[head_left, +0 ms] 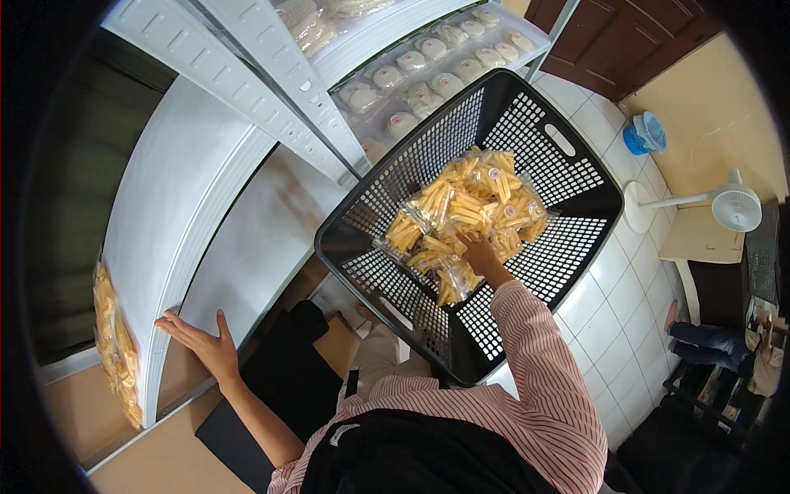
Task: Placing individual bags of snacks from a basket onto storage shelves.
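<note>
A black plastic laundry-style basket [465, 375] with perforated walls stands in front of me, tilted in the view. Clear packs of yellow stick-shaped snacks [469, 206] lie heaped in it, some with small round labels. My right hand [481, 253] reaches down into the basket and rests on the nearer packs, fingers extended and partly apart; no pack is lifted. At the left, my left hand [202, 342] is open, thumb spread, its fingertips at the edge of a white shelf [185, 222]. More packs of yellow snacks [115, 346] lie at that shelf's near end.
Grey metal shelf posts [304, 95] rise between the white shelf and the basket. Packs of round white items [432, 49] fill a shelf behind. To the right are a white fan [735, 206], a blue bin [644, 133] and another person [716, 346]. A brown door [613, 41] stands beyond.
</note>
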A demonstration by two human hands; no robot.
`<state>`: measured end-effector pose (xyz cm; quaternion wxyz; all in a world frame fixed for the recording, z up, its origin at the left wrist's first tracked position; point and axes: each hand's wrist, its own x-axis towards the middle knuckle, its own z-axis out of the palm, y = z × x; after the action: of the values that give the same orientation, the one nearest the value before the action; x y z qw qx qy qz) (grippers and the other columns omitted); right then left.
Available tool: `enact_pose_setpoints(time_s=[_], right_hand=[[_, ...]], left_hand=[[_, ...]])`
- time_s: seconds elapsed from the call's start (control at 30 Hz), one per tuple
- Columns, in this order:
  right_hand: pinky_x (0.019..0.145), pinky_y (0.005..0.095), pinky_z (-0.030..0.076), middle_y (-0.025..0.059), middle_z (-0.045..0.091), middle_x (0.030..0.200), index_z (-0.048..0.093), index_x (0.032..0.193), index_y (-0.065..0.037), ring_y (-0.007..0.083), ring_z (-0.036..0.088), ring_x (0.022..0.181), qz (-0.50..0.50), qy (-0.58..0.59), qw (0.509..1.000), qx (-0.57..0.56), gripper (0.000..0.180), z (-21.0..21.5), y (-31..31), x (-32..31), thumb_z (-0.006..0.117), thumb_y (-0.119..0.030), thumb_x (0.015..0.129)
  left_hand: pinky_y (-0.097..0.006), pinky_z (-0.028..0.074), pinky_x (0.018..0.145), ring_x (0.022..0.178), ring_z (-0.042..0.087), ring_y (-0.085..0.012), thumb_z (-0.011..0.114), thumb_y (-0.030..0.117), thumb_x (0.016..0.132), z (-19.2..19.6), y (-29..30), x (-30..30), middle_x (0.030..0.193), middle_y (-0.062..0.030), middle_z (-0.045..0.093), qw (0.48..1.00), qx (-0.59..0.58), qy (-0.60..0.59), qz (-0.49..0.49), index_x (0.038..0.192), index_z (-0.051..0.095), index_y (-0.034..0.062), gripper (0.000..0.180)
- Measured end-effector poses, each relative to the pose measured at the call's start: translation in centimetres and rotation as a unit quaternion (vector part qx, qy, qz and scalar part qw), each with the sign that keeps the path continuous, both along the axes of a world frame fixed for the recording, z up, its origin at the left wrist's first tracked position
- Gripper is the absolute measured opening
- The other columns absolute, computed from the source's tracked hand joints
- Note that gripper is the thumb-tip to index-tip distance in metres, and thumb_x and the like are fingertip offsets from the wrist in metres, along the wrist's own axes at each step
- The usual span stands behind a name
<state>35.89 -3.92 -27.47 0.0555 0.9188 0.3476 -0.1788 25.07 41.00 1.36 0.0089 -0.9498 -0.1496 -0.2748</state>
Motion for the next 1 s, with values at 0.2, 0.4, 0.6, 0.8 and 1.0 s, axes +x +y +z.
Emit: enact_pose_setpoints(time_s=[0.2,0.4,0.6,0.8,1.0], right_hand=[[0.093,0.0397,0.032,0.0073,0.039,0.119,0.066,0.08,-0.014,0.0265,0.039,0.109,-0.027,0.036,0.996,-0.072,0.029,-1.7,1.7,-0.7,0.071,-0.013,0.051],[0.089,0.0337,0.034,0.0061,0.042,0.116,0.066,0.08,-0.013,0.0255,0.041,0.103,-0.149,0.079,0.985,0.024,0.018,-4.4,2.0,-1.5,0.063,-0.015,0.063],[0.092,0.0337,0.03,0.0054,0.044,0.116,0.063,0.09,-0.014,0.0215,0.036,0.111,0.034,-0.033,0.999,-0.022,0.024,-0.7,3.2,-2.7,0.06,-0.023,0.068],[0.076,0.0369,0.042,0.01,0.052,0.101,0.062,0.083,-0.011,0.0266,0.051,0.091,-0.081,0.167,0.983,0.002,0.038,5.6,2.0,-1.0,0.068,-0.038,0.058],[0.074,0.0286,0.042,0.0136,0.057,0.088,0.051,0.101,0.005,0.0197,0.053,0.086,-0.55,0.189,0.598,0.552,0.059,15.2,2.6,-0.7,0.07,-0.036,0.063]], left_hand=[[-0.048,0.005,0.102,0.126,-0.003,-0.039,0.063,0.016,0.073,-0.1,0.2,-0.3,0.136,-0.0245,-0.003,1.0,0.0,0.004,0.0,0.133,0.005,0.0028,0.085],[-0.047,0.005,0.102,0.126,-0.003,-0.0389,0.063,0.016,0.072,0.1,0.1,-0.1,0.136,-0.0244,-0.004,1.0,-0.009,0.014,-0.001,0.133,0.004,0.0029,0.086],[-0.047,0.004,0.102,0.126,-0.004,-0.0386,0.063,0.018,0.072,0.0,0.3,-0.5,0.136,-0.0242,-0.004,1.0,-0.013,0.015,0.0,0.133,0.004,0.0033,0.086],[-0.047,0.004,0.101,0.126,-0.004,-0.0382,0.062,0.019,0.073,0.1,-0.2,0.0,0.137,-0.023,-0.003,0.999,-0.046,-0.007,-0.007,0.133,0.005,0.0032,0.085],[-0.047,0.004,0.101,0.127,0.001,-0.0376,0.061,0.015,0.073,1.0,-2.9,0.1,0.137,-0.0212,0.005,0.978,-0.178,-0.108,0.023,0.131,0.012,0.0015,0.077]])
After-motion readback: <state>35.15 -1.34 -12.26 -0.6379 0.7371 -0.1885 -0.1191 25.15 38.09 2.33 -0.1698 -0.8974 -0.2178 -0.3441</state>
